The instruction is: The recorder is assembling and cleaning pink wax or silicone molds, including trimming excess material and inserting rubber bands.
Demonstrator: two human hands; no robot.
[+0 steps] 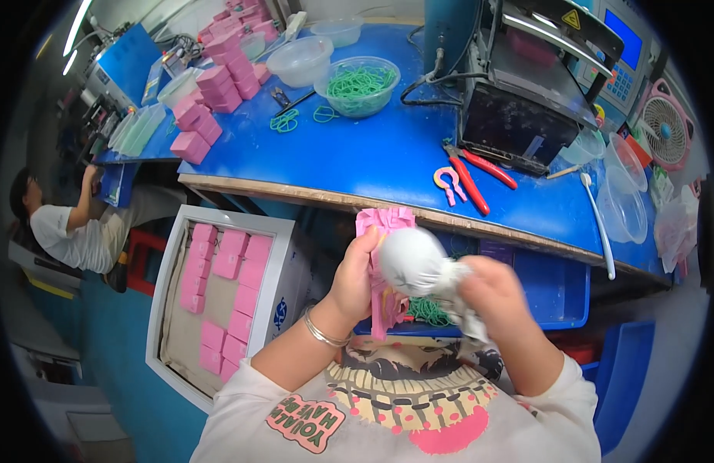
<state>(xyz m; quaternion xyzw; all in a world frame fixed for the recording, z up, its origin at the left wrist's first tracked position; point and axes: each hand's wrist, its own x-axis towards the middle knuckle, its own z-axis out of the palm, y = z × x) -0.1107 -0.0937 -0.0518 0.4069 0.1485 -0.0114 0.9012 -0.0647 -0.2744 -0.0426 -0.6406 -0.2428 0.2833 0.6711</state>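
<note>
My left hand (355, 274) grips a bundle of pink strips (386, 219), which stands upright in front of my chest, just at the table's near edge. A round white cloth pouch (411, 259), its neck gathered and loose cloth trailing below, is held in my right hand (492, 292). The pouch covers the middle of the pink bundle; whether the two touch I cannot tell. My right hand is slightly blurred, with its fingers closed round the gathered neck. Below the pouch, green cords (428, 311) lie in a blue tray (561, 297) under the table edge.
On the blue table (310, 166) lie red-handled pliers (474, 181), a pink clip-shaped piece (449, 185) and a bowl (357, 108) of green cords. A black machine (519, 116) stands behind. To my left are a box (283, 255) of pink blocks and a seated co-worker (71, 228).
</note>
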